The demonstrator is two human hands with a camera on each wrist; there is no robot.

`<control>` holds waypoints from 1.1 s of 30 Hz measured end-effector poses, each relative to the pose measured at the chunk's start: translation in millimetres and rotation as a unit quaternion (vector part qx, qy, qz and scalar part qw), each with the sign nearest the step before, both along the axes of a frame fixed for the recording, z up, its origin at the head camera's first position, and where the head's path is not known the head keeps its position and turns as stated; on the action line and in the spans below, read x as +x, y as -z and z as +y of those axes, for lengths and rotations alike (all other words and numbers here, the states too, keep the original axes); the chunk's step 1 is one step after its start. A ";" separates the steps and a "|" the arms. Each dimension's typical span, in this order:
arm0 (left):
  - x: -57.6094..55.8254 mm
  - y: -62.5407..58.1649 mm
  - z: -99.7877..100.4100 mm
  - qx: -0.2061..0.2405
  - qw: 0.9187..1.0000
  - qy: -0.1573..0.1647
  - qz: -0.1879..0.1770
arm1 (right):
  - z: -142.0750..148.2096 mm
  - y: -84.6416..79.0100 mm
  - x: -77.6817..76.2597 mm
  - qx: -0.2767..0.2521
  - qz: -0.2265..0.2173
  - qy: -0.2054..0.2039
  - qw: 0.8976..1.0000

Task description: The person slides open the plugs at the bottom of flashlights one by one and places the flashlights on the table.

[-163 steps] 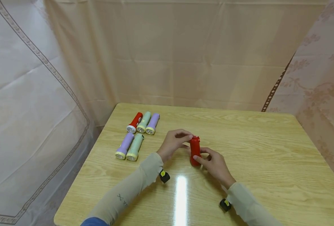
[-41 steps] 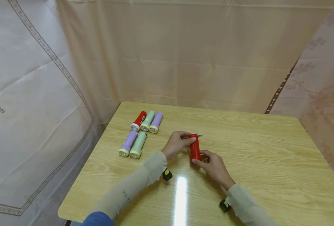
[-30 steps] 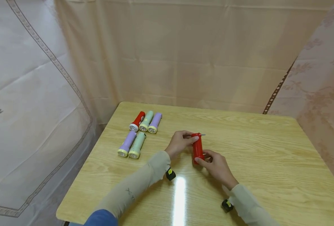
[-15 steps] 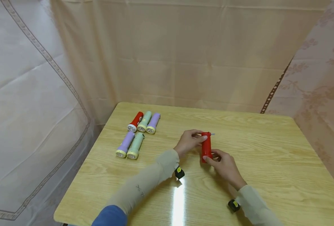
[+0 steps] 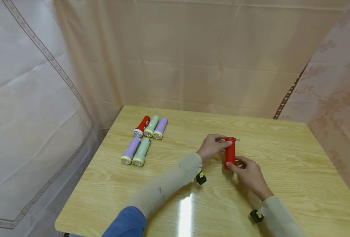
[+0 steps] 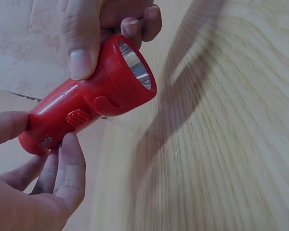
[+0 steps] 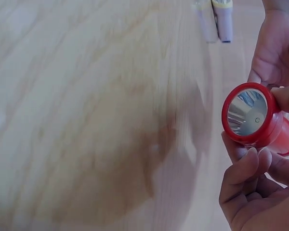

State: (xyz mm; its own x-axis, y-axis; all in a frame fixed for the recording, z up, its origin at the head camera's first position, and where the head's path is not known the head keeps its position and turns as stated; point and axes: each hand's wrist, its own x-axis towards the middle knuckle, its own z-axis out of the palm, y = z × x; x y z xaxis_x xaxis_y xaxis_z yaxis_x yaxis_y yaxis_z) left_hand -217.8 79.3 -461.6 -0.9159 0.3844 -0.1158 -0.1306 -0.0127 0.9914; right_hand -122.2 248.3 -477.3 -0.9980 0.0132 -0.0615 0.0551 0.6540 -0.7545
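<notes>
Both hands hold a red flashlight (image 5: 230,153) above the table, right of the middle. My left hand (image 5: 213,146) pinches its tail end between thumb and fingers, while my right hand (image 5: 250,174) grips the lamp end. A small grey piece (image 5: 237,140) sticks out sideways at the tail. In the left wrist view a ribbed slide switch (image 6: 78,117) shows on the flashlight's body, and its reflector (image 6: 136,66) faces away from my left hand. The right wrist view looks into the round reflector (image 7: 248,113), with curled fingers (image 7: 241,175) just under it.
At the table's left lie several flashlights in two rows. The back row has a red one with a white rim (image 5: 142,126), a green one (image 5: 151,125) and a purple one (image 5: 161,127). In front lie a purple one (image 5: 131,150) and a green one (image 5: 142,152). Cloth walls enclose the wooden table (image 5: 281,158).
Both hands have moved right, carrying the red flashlight. Since the earliest frame, the grey piece has come into view at its tail. The flashlights on the left lie as before.
</notes>
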 end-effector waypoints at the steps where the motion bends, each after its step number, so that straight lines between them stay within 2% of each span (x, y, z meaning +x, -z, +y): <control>1: 0.5 -0.1 3.3 0.002 1.000 0.001 -0.002 | 3.2 0.1 0.8 0.003 0.001 0.004 1.000; 13: 2.6 -3.6 40.2 0.026 0.999 -0.006 -0.033 | 37.5 -3.8 7.1 0.013 0.006 0.019 1.000; 25: -1.4 -4.0 68.6 -0.006 0.999 -0.004 -0.048 | 59.1 -3.1 8.8 -0.002 -0.024 0.048 0.999; 33: -3.6 -2.0 88.6 -0.019 0.998 -0.016 -0.057 | 71.5 -1.1 8.9 -0.005 -0.033 0.059 0.998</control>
State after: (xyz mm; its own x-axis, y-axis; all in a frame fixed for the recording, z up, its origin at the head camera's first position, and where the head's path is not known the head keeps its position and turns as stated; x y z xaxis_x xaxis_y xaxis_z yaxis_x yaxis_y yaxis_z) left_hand -221.4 167.8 -459.7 -0.9073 0.3489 -0.2345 -0.2435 0.0186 0.9697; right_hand -113.2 319.8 -476.2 -0.9834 0.1287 -0.1276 0.1805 0.6322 -0.7535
